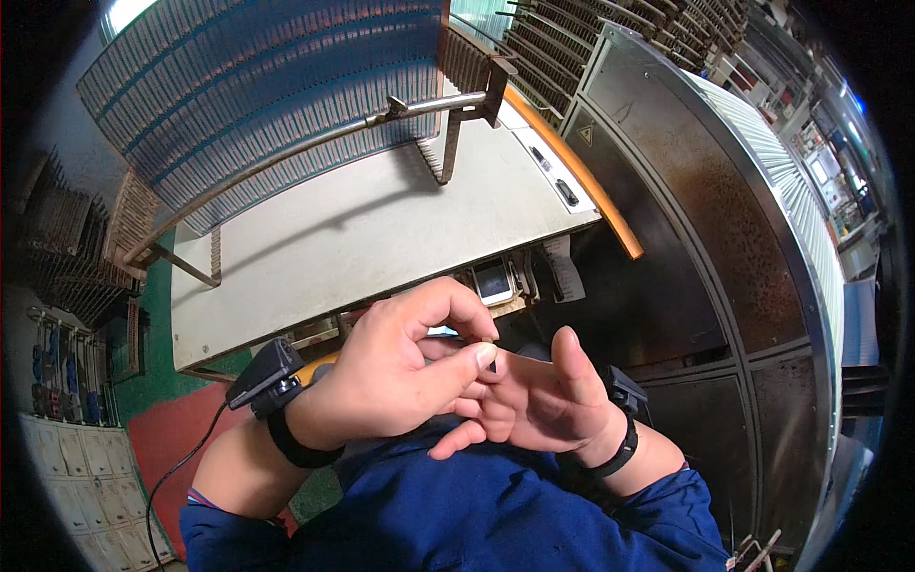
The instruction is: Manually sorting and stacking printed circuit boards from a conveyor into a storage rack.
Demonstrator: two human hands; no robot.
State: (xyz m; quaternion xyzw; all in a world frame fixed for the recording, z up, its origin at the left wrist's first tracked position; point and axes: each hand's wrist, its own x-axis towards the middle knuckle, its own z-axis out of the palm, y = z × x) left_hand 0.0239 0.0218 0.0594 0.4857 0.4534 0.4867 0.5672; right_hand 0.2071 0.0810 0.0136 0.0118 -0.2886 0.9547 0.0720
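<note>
In front of my blue jacket, my left hand [405,357] is closed, its thumb and forefinger pinched together. Something tiny and dark shows at the fingertips, too small to name. Just to the right, my right hand [538,405] lies palm up with the thumb raised and apart. Its fingers reach left beneath the left fingertips, so the two hands touch or nearly touch. Some right fingers are partly hidden behind the left hand. A thin pale edge shows along the right palm; I cannot tell what it is.
Beyond my hands stands a white-topped table [334,229] bearing a metal rack [286,114] filled with rows of thin strips. A small device with a dark screen [494,280] sits below its edge. On the right is a stained metal cabinet [705,219]; another rack [62,229] stands left.
</note>
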